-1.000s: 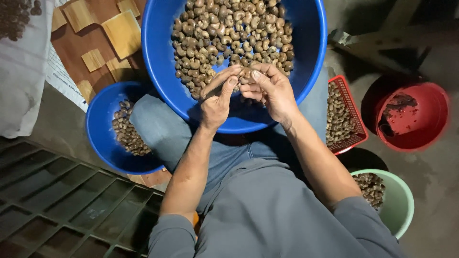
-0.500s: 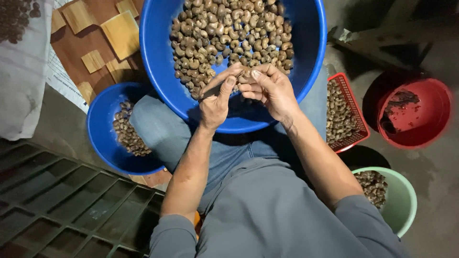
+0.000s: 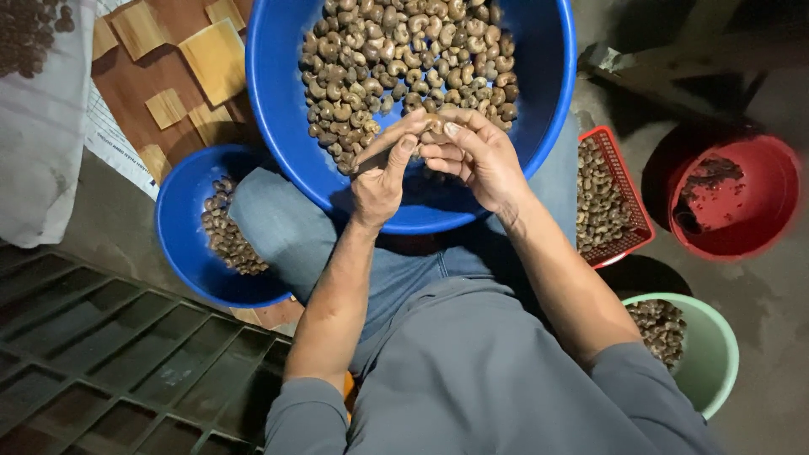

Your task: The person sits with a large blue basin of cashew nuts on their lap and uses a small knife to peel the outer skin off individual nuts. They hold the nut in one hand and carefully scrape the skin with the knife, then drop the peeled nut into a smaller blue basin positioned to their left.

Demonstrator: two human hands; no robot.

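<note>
A large blue basin [image 3: 286,101] rests on my lap, heaped with brown curved cashew nuts [image 3: 396,59]. Both hands meet over its near side. My left hand [image 3: 383,168] and my right hand [image 3: 476,152] pinch one cashew nut [image 3: 434,128] together between fingertips and thumbs. The nut is mostly hidden by the fingers.
A smaller blue bowl [image 3: 181,227] with nuts sits by my left knee. A red basket [image 3: 619,181] of nuts, a red bucket [image 3: 775,202] and a green bowl [image 3: 716,354] of nuts stand at right. A dark metal grate [image 3: 109,362] lies lower left, a white sack [image 3: 38,152] upper left.
The hands stay together over the basin's near side; the fingers have shifted slightly around the nut. The view has drifted a little.
</note>
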